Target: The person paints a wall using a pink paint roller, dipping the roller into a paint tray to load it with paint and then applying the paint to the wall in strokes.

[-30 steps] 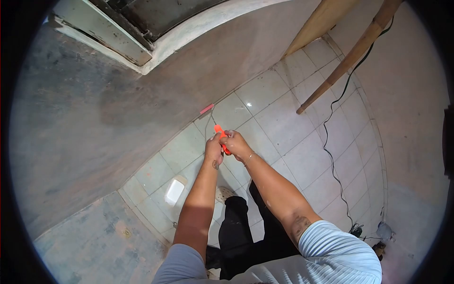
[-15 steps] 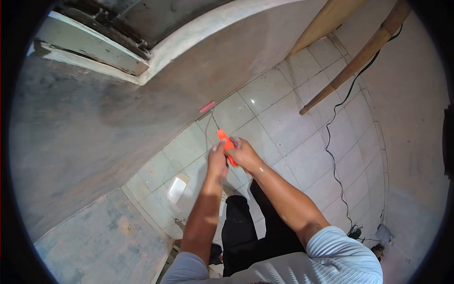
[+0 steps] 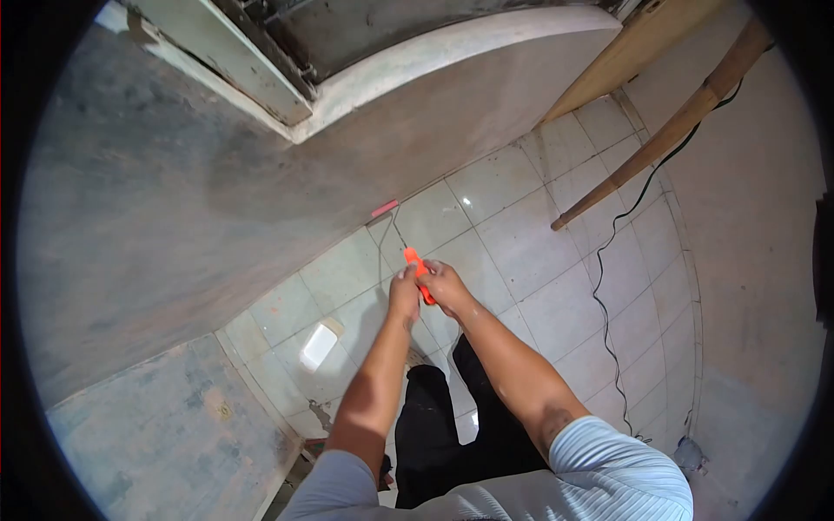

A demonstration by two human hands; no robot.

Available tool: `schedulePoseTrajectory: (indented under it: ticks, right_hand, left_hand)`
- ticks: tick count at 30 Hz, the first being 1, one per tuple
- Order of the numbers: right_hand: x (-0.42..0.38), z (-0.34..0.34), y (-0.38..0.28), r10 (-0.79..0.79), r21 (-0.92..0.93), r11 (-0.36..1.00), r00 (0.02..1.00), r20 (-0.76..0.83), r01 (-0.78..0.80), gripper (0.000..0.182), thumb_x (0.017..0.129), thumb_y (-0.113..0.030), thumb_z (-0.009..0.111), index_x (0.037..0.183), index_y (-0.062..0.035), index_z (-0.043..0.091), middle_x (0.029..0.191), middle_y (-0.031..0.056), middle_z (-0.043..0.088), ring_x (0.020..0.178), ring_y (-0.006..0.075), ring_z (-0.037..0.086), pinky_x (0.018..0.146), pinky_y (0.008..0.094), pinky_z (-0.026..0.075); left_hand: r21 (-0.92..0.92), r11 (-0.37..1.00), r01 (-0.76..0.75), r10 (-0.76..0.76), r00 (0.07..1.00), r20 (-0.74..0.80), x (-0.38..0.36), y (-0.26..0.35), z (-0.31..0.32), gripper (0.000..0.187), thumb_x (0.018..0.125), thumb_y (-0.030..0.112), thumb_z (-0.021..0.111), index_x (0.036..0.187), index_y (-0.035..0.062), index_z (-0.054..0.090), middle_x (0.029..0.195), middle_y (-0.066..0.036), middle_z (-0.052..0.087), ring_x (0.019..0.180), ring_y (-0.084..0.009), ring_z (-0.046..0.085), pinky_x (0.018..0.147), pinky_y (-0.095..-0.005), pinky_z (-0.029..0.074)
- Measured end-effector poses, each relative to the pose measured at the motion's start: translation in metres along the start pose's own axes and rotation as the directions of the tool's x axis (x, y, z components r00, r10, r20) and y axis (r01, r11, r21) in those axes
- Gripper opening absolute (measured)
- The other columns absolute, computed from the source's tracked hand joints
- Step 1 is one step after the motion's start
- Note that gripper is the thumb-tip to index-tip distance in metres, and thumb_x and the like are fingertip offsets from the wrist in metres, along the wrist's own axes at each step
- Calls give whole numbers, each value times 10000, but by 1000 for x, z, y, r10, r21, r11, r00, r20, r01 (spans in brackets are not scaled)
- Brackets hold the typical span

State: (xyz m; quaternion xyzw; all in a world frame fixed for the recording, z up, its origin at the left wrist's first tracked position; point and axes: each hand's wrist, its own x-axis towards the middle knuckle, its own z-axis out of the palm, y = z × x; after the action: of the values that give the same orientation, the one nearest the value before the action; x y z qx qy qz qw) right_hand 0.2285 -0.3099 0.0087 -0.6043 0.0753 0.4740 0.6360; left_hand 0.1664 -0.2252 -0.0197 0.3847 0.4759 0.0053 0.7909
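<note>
A paint roller (image 3: 412, 256) with an orange handle and a thin wire frame is held out in front of me. Its pink roller sleeve (image 3: 385, 208) lies right at the foot of the grey wall (image 3: 304, 208), where wall meets tiles. My left hand (image 3: 404, 293) is closed around the handle from the left side. From the right, my right hand (image 3: 445, 286) wraps the same handle, close against the left one. Part of the orange grip is hidden by the fingers.
A white plastic container (image 3: 320, 347) sits on the tiled floor (image 3: 521, 260), left of my legs. Toward the right, a wooden pole (image 3: 643, 178) slants down over the tiles, and a dark green cable (image 3: 605, 317) trails along the floor. A window ledge (image 3: 417, 74) juts out above the wall.
The view has tilted slightly, so the window ledge shows more. Both hands keep their grip, and the roller sleeve stays by the wall's foot with only a slight shift.
</note>
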Motion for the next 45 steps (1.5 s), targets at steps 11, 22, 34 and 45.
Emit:
schedulePoseTrajectory:
  ticks: [11,22,34,45]
  right_hand:
    - [-195,32,-122,-70,27,997,984,164,66,581,816,-6,563,1354,67,356,909,71,576,619,104,541,556,253,456]
    - [-106,40,-32,-85,-49,995,996,7,85,572,822,-18,558,1347,115,375,954,119,608,723,137,577,591,251,465]
    - [-178,72,-93,-53,77,996,994,99,45,517,812,-5,546,1308,85,432,841,92,588,567,125,531,499,240,408]
    - [-419,124,-174,-245,10,969,961,126,246,659,760,-75,638,1355,64,392,925,109,582,632,133,547,519,245,425]
  left_hand:
    - [-83,994,-74,76,997,19,-206,86,48,264,979,226,508,1114,7,561,954,-37,605,845,-86,560,751,-245,468]
    - [-8,977,-212,212,977,7,-107,25,-3,305,993,308,479,1015,22,584,761,-10,588,573,-94,508,531,-268,428]
    - [-124,963,-237,252,961,118,-171,67,-3,242,959,254,553,1005,19,589,808,-18,616,640,-87,544,553,-245,437]
    - [-165,890,-426,456,814,359,-398,140,5,321,919,234,640,1060,-32,529,895,-55,626,800,-71,589,688,-232,502]
